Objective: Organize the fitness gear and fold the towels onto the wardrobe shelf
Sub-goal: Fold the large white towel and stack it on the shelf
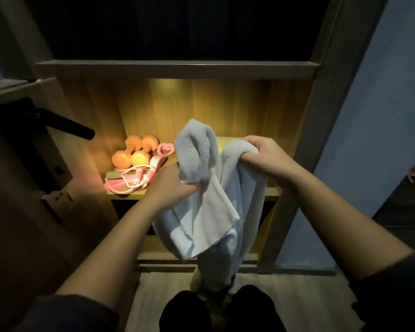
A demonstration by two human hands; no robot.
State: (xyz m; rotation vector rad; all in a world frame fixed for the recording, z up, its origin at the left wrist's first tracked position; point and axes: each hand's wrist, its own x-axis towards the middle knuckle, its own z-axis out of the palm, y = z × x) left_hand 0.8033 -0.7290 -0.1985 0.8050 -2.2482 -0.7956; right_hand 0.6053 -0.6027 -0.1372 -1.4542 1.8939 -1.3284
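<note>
While both hands work one towel in front of the wardrobe, the job looks roughly half done.

Done: fitness gear sits grouped at the shelf's (pixel 271 190) 9 o'clock end. That is two dumbbells (pixel 135 152), a heart ring (pixel 165 148) and a jump rope (pixel 132 178), all touching or just beside each other.

Left: the towel (pixel 209 212) is unfolded and bunched, held in the air in front of the shelf's middle. No folded towel shows on the shelf. Whether other towels wait elsewhere cannot be told.

Step in hand: I judge this as finding the towel's edges or corners before a first fold.

Left hand (pixel 170 185): clenched on a gather of towel near its middle, knuckles toward the gear, which lies at its 10 o'clock, near but apart.

Right hand (pixel 261 156): clenched over the towel's upper edge at the towel's 2 o'clock, higher than the left hand.

Towel vs hands: it runs between the two fists. One flap stands up at 12 o'clock above the left hand, and the bulk hangs toward 6 o'clock, down to the person's knees.

Free room: the shelf's 3 o'clock half is mostly hidden behind the towel, so its state is unclear.
</note>
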